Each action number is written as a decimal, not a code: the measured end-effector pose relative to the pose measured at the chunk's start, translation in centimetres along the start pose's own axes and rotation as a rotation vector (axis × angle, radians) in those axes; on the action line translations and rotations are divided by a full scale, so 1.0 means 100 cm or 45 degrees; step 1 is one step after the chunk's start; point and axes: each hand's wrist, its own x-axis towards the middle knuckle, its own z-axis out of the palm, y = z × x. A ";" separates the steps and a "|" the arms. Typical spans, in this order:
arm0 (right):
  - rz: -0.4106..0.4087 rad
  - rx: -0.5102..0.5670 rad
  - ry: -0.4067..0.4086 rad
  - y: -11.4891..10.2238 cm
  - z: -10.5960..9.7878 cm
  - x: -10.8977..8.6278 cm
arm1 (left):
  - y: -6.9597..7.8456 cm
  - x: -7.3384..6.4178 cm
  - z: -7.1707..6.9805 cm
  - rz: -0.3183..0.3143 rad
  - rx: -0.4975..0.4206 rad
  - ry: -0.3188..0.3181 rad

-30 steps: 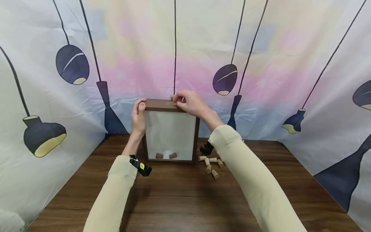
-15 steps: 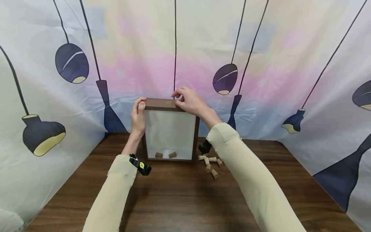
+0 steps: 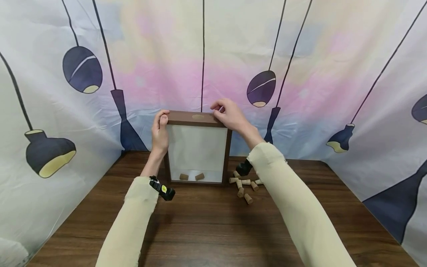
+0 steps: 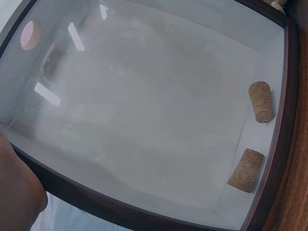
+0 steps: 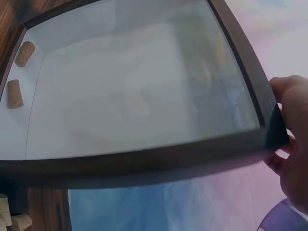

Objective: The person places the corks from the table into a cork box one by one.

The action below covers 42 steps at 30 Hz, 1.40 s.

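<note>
A shallow brown-framed box [image 3: 199, 118] with a clear front and white back stands upright on the table. My left hand [image 3: 160, 131] grips its upper left corner, thumb in front. In its top edge is an oval hole [image 3: 198, 116], which shows as a bright oval [image 4: 30, 35] in the left wrist view. My right hand [image 3: 230, 113] is at the box's upper right corner, fingers loosely bent, with nothing visible between them. Inside, at the bottom, lie two corks; the left wrist view shows one cork [image 4: 261, 102] and another cork [image 4: 246, 170].
Several loose corks [image 3: 248, 198] lie on the wooden table [image 3: 200, 226] right of the box, partly behind the right forearm. A printed cloth backdrop [image 3: 160, 55] with lamp drawings hangs behind and at both sides.
My right hand has moved right along the box's top, away from the hole. The cork seen by its fingertips a second ago no longer shows there. The left hand has kept its grip.
</note>
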 end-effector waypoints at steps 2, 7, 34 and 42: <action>0.012 0.032 0.055 0.006 -0.003 -0.005 | 0.000 0.000 0.000 0.002 0.000 0.000; 0.054 0.101 0.181 0.022 -0.008 -0.017 | 0.001 0.001 -0.001 0.010 -0.001 0.007; 0.319 0.249 0.102 0.092 0.040 -0.059 | -0.002 0.004 -0.005 0.075 0.134 0.065; 0.353 0.238 -0.052 0.109 0.046 -0.078 | 0.000 0.003 -0.024 0.102 0.157 0.133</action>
